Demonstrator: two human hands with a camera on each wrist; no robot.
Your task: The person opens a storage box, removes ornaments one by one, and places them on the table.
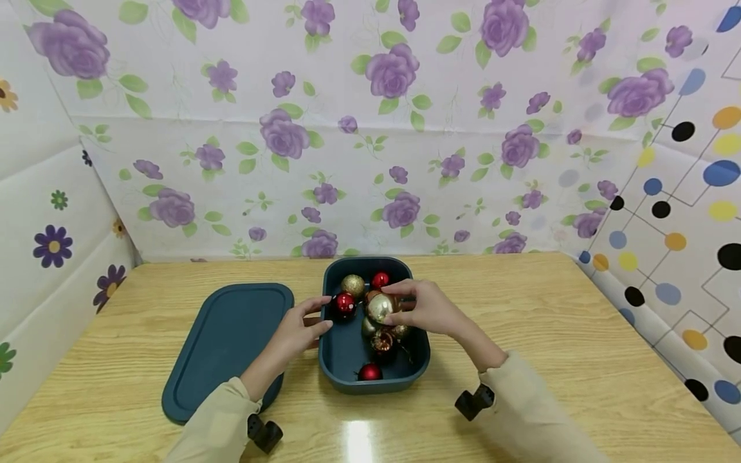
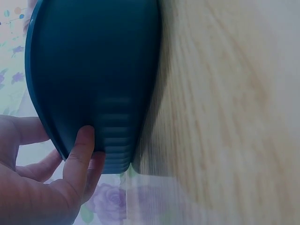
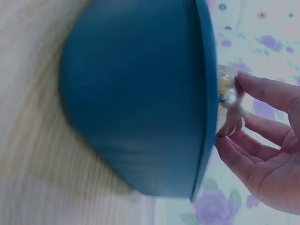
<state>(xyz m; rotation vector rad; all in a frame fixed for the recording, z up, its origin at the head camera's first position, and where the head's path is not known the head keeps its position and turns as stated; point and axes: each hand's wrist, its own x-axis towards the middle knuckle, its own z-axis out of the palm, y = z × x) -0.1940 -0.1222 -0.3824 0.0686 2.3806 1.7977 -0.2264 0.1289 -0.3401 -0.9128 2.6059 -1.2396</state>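
A dark teal plastic box (image 1: 376,387) holds several shiny Christmas balls, among them a red ball (image 1: 370,372) near its front and a glittery gold ball (image 1: 353,285) at the back left. My right hand (image 1: 425,310) grips a pale gold Christmas ball (image 1: 381,308) between thumb and fingers, just over the pile. In the right wrist view that ball (image 3: 228,91) shows at the level of the box rim, partly behind the fingers. My left hand (image 1: 298,331) holds the box's left side, with fingers on both sides of the rim in the left wrist view.
The box's dark teal lid (image 1: 231,341) lies flat on the wooden table (image 1: 521,373), left of the box and partly under my left forearm. A flowered cloth wall (image 1: 347,161) stands behind the table, with patterned side walls left and right.
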